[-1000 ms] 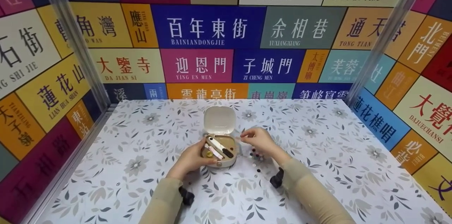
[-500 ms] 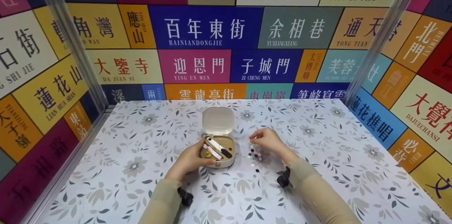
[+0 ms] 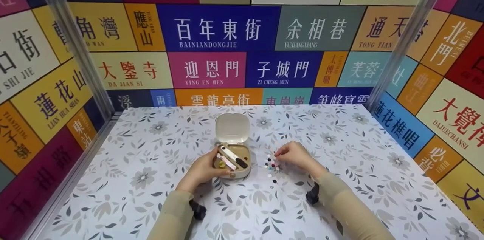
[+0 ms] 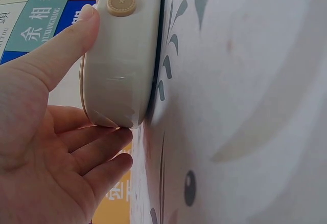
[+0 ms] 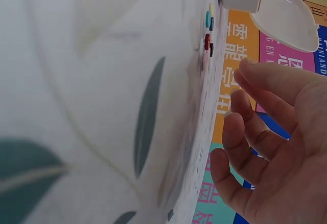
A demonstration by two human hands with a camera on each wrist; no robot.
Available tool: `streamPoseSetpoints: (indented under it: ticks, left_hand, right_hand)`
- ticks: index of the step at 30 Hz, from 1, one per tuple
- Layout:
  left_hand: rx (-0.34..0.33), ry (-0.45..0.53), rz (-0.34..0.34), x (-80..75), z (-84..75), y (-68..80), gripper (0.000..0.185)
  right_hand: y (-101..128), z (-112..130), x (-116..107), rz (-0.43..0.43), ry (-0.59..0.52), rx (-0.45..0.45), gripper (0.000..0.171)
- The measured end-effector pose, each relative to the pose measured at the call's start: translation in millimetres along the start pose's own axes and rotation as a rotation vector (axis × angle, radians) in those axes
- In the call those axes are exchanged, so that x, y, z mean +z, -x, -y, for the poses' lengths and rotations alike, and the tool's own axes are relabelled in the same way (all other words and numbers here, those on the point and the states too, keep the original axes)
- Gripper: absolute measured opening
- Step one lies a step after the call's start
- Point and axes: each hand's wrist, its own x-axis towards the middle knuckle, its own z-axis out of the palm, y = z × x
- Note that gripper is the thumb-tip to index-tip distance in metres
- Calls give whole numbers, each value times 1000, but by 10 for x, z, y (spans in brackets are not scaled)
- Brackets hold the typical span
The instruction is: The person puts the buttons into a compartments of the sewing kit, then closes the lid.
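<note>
Overhead, open sewing case [image 3: 233, 161] contents, wrist view, only its button clasp [image 4: 121, 3]

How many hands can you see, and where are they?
2. The left hand holds the open little box by its side. The right hand is just right of it, by the small buttons on the table.
</note>
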Motion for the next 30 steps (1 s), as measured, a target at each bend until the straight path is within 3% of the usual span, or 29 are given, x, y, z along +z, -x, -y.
streamPoseSetpoints:
  ticks: [8, 21, 30]
  left_hand:
    - [3, 1, -10, 12, 15, -7, 107]
    - [7, 4, -1, -4, 8, -7, 105]
    - [2, -6, -9, 8, 2, -4, 107]
  right_hand:
    - [9, -61, -5, 65, 21, -23, 11]
    - [4, -35, -25, 80, 138, 27, 12]
    - [4, -23, -10, 93, 206, -15, 10]
